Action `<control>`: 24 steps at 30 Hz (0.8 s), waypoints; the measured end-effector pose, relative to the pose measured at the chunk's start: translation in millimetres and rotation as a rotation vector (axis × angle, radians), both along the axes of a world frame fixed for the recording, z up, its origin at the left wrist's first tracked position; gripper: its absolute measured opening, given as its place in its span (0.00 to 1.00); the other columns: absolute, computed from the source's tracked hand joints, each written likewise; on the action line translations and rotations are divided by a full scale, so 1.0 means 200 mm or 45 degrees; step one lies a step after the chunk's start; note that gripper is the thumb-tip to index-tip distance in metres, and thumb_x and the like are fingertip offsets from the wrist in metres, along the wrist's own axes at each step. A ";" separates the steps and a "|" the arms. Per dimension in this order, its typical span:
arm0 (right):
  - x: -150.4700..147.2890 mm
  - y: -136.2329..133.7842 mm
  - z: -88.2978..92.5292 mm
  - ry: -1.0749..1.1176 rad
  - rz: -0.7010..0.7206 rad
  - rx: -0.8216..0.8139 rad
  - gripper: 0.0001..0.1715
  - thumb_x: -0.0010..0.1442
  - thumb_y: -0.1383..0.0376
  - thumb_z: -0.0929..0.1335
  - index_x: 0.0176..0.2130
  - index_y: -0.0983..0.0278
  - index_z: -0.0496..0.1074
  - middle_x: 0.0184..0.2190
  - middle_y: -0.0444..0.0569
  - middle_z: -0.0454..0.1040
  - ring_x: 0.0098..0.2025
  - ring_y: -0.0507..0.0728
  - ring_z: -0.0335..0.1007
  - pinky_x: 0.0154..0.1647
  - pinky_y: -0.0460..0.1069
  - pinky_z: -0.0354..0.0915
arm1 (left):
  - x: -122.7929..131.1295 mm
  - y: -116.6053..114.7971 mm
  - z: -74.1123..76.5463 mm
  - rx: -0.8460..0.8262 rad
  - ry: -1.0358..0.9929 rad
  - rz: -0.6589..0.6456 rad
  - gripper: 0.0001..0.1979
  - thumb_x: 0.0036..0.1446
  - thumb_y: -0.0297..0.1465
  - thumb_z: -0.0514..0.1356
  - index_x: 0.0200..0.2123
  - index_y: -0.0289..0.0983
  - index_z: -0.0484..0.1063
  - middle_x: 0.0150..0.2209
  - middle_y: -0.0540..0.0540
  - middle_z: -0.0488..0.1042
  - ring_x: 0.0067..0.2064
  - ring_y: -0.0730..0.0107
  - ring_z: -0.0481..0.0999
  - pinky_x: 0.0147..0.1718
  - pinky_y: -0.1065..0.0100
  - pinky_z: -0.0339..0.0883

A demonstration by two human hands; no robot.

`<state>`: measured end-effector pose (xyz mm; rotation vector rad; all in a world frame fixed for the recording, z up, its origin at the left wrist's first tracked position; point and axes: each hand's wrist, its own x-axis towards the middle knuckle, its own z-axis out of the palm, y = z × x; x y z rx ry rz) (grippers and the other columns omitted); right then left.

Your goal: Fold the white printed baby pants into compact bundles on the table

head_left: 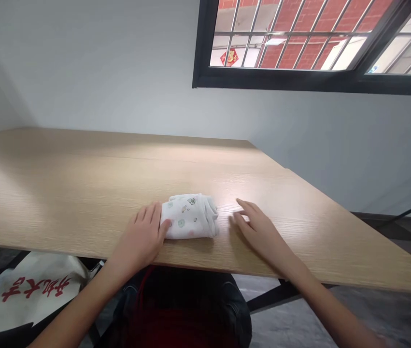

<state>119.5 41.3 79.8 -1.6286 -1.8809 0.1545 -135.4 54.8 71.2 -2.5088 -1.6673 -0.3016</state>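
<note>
A white cloth [190, 217] with small green, pink and brown prints lies folded in a thick bundle near the front edge of the wooden table [92, 179]. Its right end shows several rolled layers. My left hand [146, 233] rests at the cloth's left end, the thumb on its surface and the fingers stretched flat beside it; it is open. To the right of the bundle and apart from it, my right hand [258, 229] hovers low over the table with its fingers apart and nothing in them.
Below the table's front edge at the left is a cream bag [35, 290] with red characters. A grey wall [118, 72] stands behind the table, with a dark-framed barred window [285, 79] at the upper right. The table's right edge slants toward the lower right.
</note>
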 end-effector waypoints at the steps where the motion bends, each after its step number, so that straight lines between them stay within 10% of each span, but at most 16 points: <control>1: 0.00 -0.06 -0.02 0.059 -0.073 0.102 0.20 0.61 0.62 0.57 0.48 0.69 0.65 0.46 0.58 0.68 0.46 0.58 0.67 0.43 0.54 0.68 | -0.01 0.00 0.02 0.002 -0.012 0.038 0.26 0.66 0.38 0.37 0.60 0.26 0.48 0.58 0.30 0.54 0.57 0.48 0.56 0.50 0.52 0.55; 7: -0.25 -0.24 -0.09 -0.141 0.198 0.428 0.19 0.60 0.68 0.58 0.50 0.67 0.65 0.48 0.54 0.67 0.50 0.58 0.62 0.49 0.54 0.65 | 0.17 0.11 0.21 -0.080 -0.005 0.016 0.19 0.65 0.35 0.44 0.54 0.33 0.59 0.47 0.38 0.68 0.48 0.54 0.67 0.44 0.59 0.62; 14: -0.30 0.02 0.01 -0.301 0.265 -0.085 0.27 0.64 0.60 0.52 0.56 0.70 0.61 0.57 0.54 0.58 0.57 0.60 0.56 0.57 0.55 0.59 | 0.29 -0.22 0.07 -0.121 -0.237 0.329 0.19 0.63 0.32 0.49 0.52 0.24 0.58 0.43 0.33 0.67 0.44 0.53 0.68 0.39 0.59 0.64; 18: -0.33 0.01 0.00 -0.346 0.284 -0.070 0.28 0.64 0.59 0.52 0.56 0.72 0.60 0.56 0.56 0.59 0.57 0.61 0.55 0.58 0.57 0.58 | 0.25 -0.15 0.09 -0.107 -0.464 0.284 0.24 0.62 0.36 0.51 0.55 0.27 0.52 0.45 0.34 0.66 0.45 0.54 0.68 0.42 0.60 0.63; 24: 0.04 -0.29 -0.14 -0.397 0.139 0.273 0.24 0.61 0.62 0.54 0.47 0.70 0.69 0.47 0.59 0.68 0.48 0.61 0.64 0.47 0.56 0.66 | 0.67 -0.18 0.10 -0.322 -0.341 -0.094 0.21 0.60 0.22 0.50 0.56 0.25 0.54 0.46 0.29 0.68 0.44 0.54 0.71 0.38 0.63 0.66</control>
